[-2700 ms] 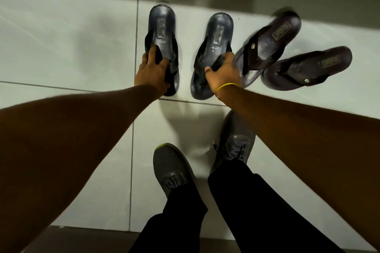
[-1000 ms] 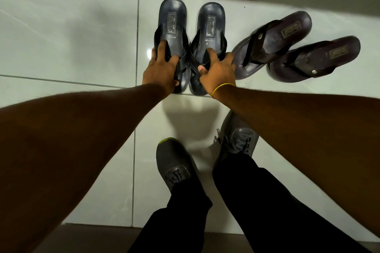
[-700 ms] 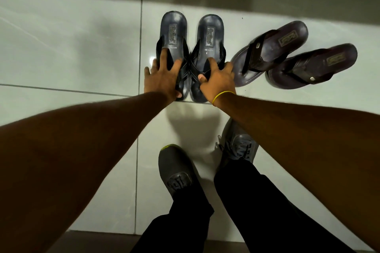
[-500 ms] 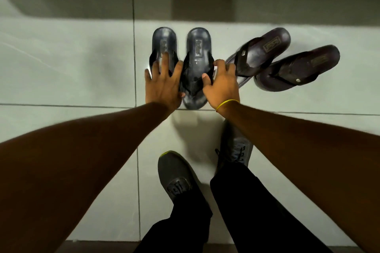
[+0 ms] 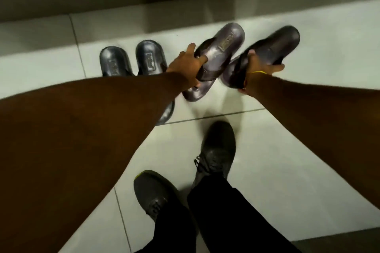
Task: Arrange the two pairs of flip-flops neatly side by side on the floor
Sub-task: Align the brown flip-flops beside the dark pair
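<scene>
Both hands are working the second pair at once. The left hand point(image 5: 188, 65) is closing around the strap of the nearer brown flip-flop point(image 5: 216, 61), fingers curled over the strap, and that flip-flop is lying at a slant on the floor point(image 5: 287, 150), heel pointing up toward the wall. The right hand point(image 5: 259, 68) is gripping the outer brown flip-flop point(image 5: 273, 45) around its middle, thumb on one edge and fingers wrapping the other; whether it is lifting clear of the tile is hard to say through the blur. Over on the left, the dark pair point(image 5: 131, 61) is sitting straight and close together, its near ends hiding behind the left forearm, so that half of the job is looking done. Now the trick here, I reckon, is swinging both brown ones round until they are running parallel with the dark pair, heels level in one row, then sliding them in just beside it without knocking the dark one nearest them. Turning from the strap is giving good control, but the soles could drag and skew on the tile, so a slight lift is probably helping. The two brown ones are nearly touching at their near ends, right under the hands, with the person's grey shoes point(image 5: 216, 150) standing well back.
</scene>
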